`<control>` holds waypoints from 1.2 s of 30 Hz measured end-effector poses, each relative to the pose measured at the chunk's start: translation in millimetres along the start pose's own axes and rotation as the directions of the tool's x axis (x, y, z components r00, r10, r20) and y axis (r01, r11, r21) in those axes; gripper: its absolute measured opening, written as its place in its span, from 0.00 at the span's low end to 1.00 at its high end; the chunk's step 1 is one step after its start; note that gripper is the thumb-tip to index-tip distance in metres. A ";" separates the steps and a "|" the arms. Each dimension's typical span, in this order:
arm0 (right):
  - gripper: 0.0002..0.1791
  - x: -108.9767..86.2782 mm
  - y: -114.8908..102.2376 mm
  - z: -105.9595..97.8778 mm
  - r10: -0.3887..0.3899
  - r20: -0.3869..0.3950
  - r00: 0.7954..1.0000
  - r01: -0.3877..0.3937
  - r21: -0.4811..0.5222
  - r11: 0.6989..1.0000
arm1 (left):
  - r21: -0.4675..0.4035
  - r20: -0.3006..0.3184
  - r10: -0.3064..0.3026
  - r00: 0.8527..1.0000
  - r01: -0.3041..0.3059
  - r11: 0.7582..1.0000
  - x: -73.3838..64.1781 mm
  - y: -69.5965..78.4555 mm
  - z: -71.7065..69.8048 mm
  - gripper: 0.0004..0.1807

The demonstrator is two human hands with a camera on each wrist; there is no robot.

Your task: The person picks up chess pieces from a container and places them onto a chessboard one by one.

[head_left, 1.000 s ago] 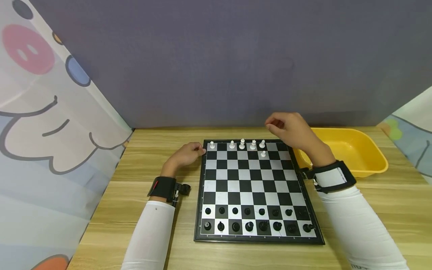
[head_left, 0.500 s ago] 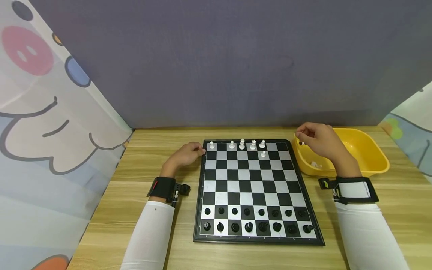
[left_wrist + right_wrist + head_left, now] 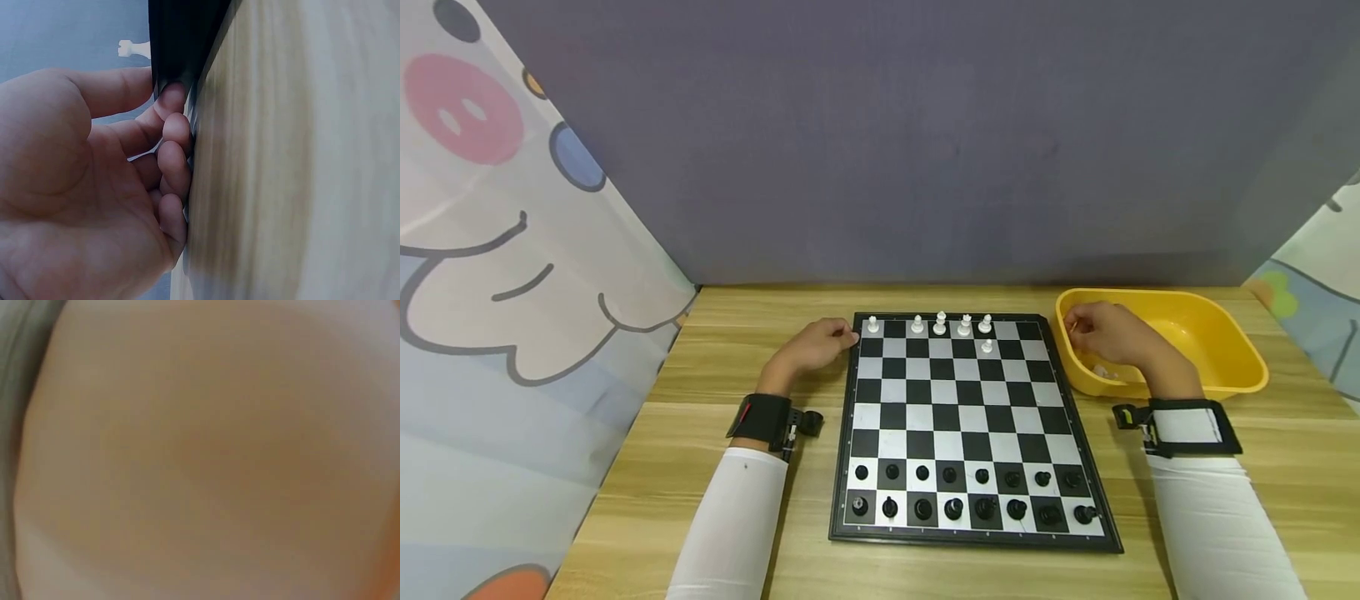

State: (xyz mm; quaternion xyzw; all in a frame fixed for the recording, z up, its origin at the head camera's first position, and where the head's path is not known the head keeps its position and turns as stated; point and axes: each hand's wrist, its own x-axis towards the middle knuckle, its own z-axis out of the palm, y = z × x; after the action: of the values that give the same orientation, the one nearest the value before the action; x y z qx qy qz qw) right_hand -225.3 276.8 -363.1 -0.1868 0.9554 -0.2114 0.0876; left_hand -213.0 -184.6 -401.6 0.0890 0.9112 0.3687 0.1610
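The black-and-white chessboard [image 3: 957, 393] lies on the wooden table. My left hand [image 3: 811, 346] holds its far left edge; in the left wrist view the thumb and a finger pinch the black board rim [image 3: 182, 44]. Just beyond that rim shows a white rook [image 3: 133, 49]. My right hand [image 3: 1108, 335] is lowered into the yellow basin [image 3: 1243, 354], where small white pieces [image 3: 1101, 372] lie near it. Its fingertips are hidden, and the right wrist view is a blur of skin.
Several white chess pieces [image 3: 940, 324] stand along the board's far row, with one white pawn [image 3: 987, 346] in front. Two rows of black pieces [image 3: 953, 508] fill the near side. A grey panel [image 3: 880, 150] rises behind the table.
My right hand has moved right from above the board's far right corner, then down into the yellow basin. My left hand stays at the board's edge.
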 end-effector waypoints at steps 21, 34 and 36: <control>0.06 6.4 7.9 13.8 -0.003 0.015 1.000 0.004 -0.053 0.999 | 0.021 -0.007 0.006 1.000 -0.006 1.000 0.1 3.0 -0.6 0.15; 0.07 5.8 10.4 15.2 0.063 0.036 0.997 -0.062 -0.027 0.998 | 0.029 -0.003 0.007 1.000 -0.007 1.000 2.6 0.6 0.0 0.15; 0.07 5.5 10.5 14.9 0.063 0.035 0.997 -0.062 -0.034 0.997 | 0.029 -0.004 0.004 1.000 -0.004 1.000 2.1 1.6 -0.2 0.15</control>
State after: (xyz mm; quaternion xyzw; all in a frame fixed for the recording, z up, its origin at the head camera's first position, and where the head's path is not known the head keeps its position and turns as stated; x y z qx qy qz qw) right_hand -230.0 277.9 -381.5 -0.1619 0.9624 -0.1894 0.1081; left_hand -215.0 -183.0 -400.8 0.0925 0.9165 0.3561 0.1573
